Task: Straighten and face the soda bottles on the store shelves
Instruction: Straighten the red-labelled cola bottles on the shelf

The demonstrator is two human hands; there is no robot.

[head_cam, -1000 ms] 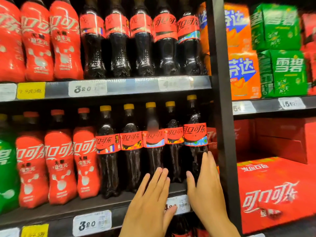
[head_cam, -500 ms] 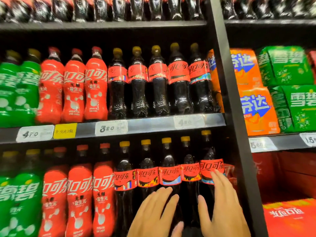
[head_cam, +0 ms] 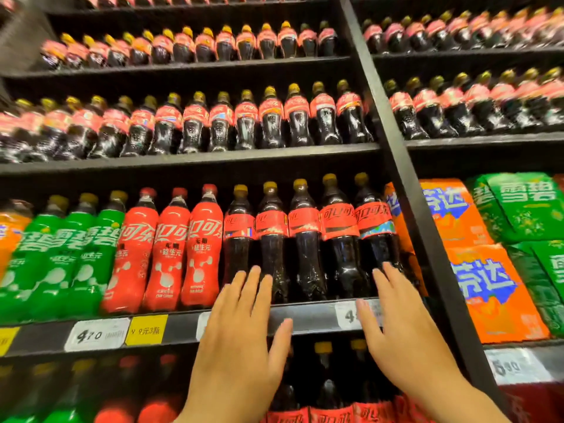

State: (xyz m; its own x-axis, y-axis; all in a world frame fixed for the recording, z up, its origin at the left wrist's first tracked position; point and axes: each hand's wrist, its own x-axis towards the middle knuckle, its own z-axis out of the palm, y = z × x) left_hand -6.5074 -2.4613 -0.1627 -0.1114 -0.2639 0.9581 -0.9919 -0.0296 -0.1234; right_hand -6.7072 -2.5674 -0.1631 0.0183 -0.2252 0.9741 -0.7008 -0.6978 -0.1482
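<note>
Nearest, at 7 o'clock, the left hand [head_cam: 241, 337] reaches up with straight, slightly spread fingers that hold nothing. Their tips lie over the feet of the two leftmost colas [head_cam: 305, 239], though I cannot tell whether they touch. At 5 o'clock the right hand [head_cam: 399, 337] is just as flat and empty, its tips by the foot of the rightmost cola and its palm across a price tag [head_cam: 346, 315] on the shelf edge [head_cam: 183, 328]. The five colas stand upright at centre, shoulder to shoulder. The three on the left have their logos turned away, while the two on the right face out. I judge the main risk to be a flat push low on such tall bottles, which could rock one back or skid it. Because they are packed so tightly, twisting one may drag its neighbour's label round. Pulling one forward could carry it over the edge onto the row below. A sliding palm might strip off the tag. At 9 o'clock the red bottles [head_cam: 171, 248] crowd the left end, and at 2 o'clock an orange bottle [head_cam: 393, 209] and the post [head_cam: 427, 239] hem in the right, leaving little room for fingers.
</note>
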